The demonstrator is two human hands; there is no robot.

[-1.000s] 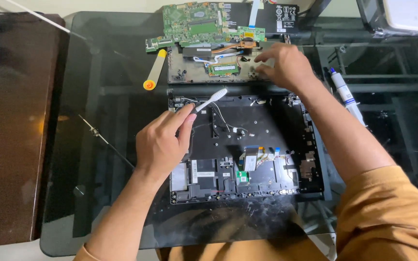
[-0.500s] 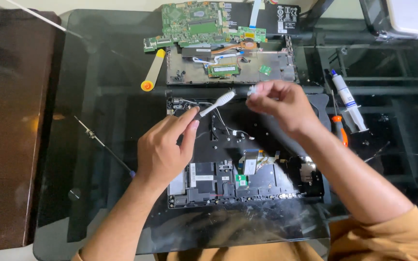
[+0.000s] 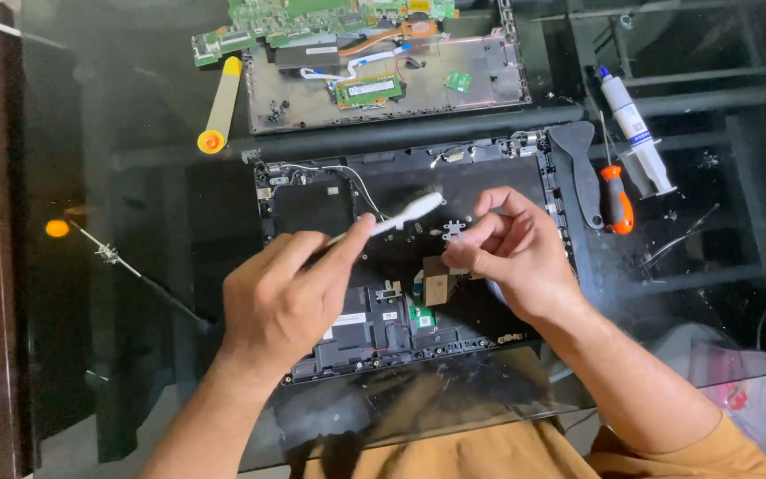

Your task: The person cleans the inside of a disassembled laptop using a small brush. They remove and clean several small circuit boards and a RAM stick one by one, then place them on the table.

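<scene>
1. Left hand: closed on brush handle, thumb and forefinger pinching it; white bristle head pointing up-right, over the upper middle of the chassis.
2. Brush: white, toothbrush type. Judged light, stiff handle, soft bristles; hold at mid-handle, as now.
3. Right hand: fingers curled and pinched together near a small metal bracket on the chassis; whether anything is gripped, can't tell.
4. Chassis: black laptop base, opened, lying flat on counter in front of the person. Thin cables along top-left edge, small boards and labels at lower part. Judged fragile inside: cables and connectors snag easily; handle by outer rim only.
5. Cover: grey panel beyond the chassis, w/ memory stick and small green chip lying on it.
6. Mainboard: green, at top edge, partly over the cover.
7. Yellow tool: cylindrical, orange end, left of cover.
8. Screwdriver: orange grip, right of chassis, beside a dark pry tool.
9. Syringe: white, further right.
10. Counter: dark glass, reflective.
</scene>
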